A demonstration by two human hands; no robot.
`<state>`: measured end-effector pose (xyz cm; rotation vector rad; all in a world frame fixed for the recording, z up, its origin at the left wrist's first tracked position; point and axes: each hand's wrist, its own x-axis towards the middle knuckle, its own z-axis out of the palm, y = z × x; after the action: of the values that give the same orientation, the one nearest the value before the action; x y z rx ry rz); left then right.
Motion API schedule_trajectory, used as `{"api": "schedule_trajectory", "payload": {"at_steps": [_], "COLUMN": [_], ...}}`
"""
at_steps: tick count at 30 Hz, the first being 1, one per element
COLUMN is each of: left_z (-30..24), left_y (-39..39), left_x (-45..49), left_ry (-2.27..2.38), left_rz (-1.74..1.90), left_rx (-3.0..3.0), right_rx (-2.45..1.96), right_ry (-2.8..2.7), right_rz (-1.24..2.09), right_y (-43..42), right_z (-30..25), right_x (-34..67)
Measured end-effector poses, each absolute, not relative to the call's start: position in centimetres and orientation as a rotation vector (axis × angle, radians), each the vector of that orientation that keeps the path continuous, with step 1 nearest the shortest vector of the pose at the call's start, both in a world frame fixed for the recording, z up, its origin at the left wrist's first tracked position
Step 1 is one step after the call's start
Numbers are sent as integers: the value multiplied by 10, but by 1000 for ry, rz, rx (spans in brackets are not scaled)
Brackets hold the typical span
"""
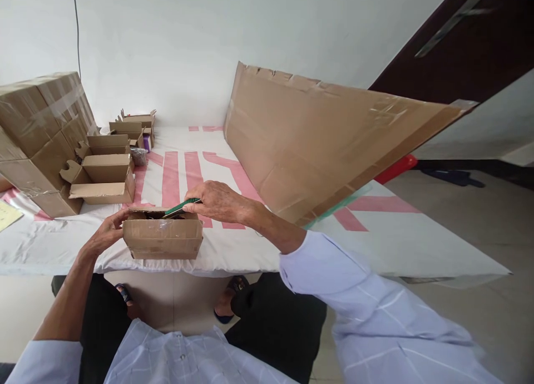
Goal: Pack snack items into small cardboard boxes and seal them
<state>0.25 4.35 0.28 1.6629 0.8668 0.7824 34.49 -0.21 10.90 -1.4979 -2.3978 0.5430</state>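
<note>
A small cardboard box (pixel 162 239) sits open at the table's front edge, a strip of clear tape along its near side. My left hand (pixel 109 231) grips its left end, the fingers curled near the top corner. Above the box's right end, my right hand (pixel 217 200) is closed on a thin green ribbed strip (pixel 182 205) with a paler underside. The strip slants down into the box's opening. Its exact kind cannot be made out, and the box's contents are mostly hidden behind the near wall.
Several open small boxes (pixel 106 172) line the table's left side beside stacked taped cartons (pixel 37 133). A large cardboard sheet or carton side (pixel 317 133) leans across the right. A white cloth with pink print (pixel 225 250) covers the table. Something red (pixel 396 168) shows behind the cardboard.
</note>
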Motion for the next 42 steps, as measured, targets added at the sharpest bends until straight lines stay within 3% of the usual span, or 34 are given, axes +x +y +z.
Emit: {"api": "schedule_trajectory", "payload": {"at_steps": [6,12,17,24,29,35,42], "left_z": [2,-13,-19,-15,-16,-18,-28], "left_y": [43,53,60,61,57,50,36], "left_x": [1,-8,-15,-21,-24,-12,4], "left_ry": [890,1005,1030,993,1046,1099,1200], "left_rz": [768,781,728,645,571,595,666], "left_rx": [1677,1691,1740,1834,1862,1949,1952], "right_rx": [-1528,-1614,-1647,-2055,-1983,-1494,-1639], "right_ry": [-2190,-1652,-1160,-1388,-1368,-1522,-1710], "right_rz": [712,905,668,209,204,733,788], "right_y": [-19,-59,-68,-46,-37,-32,-20], "right_z": [89,14,-76,-139,-128,-68,-13], "right_x": [395,461,471,455,435,359,320]}}
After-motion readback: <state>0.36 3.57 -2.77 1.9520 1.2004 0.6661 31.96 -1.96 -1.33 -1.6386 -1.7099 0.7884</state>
